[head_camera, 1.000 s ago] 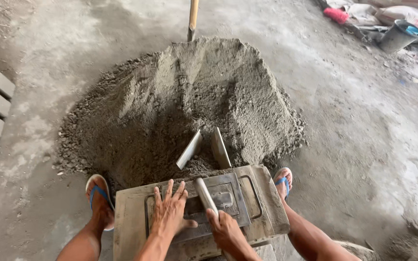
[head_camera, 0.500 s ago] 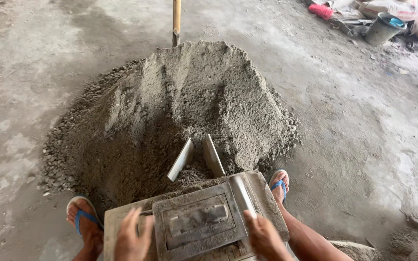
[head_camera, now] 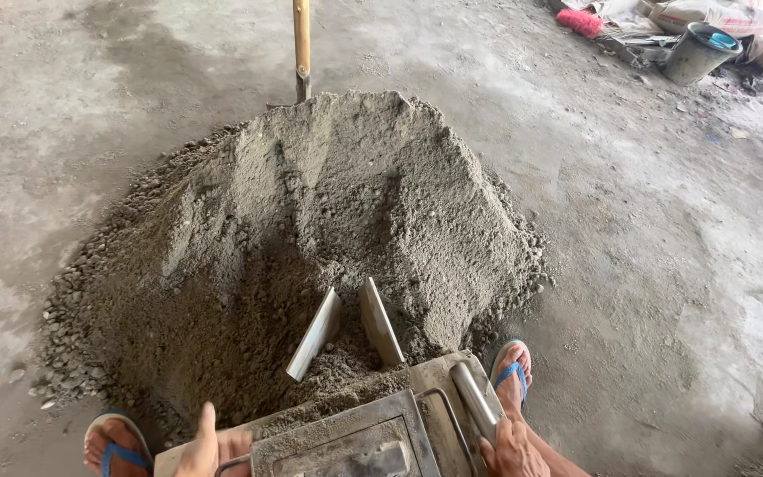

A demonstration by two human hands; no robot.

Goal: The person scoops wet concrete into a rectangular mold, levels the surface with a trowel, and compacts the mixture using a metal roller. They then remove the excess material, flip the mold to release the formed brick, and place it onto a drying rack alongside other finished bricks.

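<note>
Gripping mould handle [head_camera: 474, 399]: right hand [head_camera: 514, 449]; left hand [head_camera: 205, 446] thumb-up.

**Floor and what lies on it**

The concrete floor [head_camera: 664, 265] is grey, dusty and stained, with darker patches at upper left. A large heap [head_camera: 311, 238] of grey sandy mix with gravel at its edges occupies the centre. A wooden handle [head_camera: 301, 44] stands upright at the far edge of the heap. Two flat metal plates [head_camera: 346, 331] stick up tilted from the near slope, leaning apart in a V. Just below them a metal mould [head_camera: 355, 433] rests at the heap's foot. Two feet in blue sandals stand on the floor, one at left [head_camera: 115, 449], one at right [head_camera: 510, 375]. At far upper right a grey bucket [head_camera: 698, 51] stands near scattered rubbish and a red object [head_camera: 581, 21].
</note>
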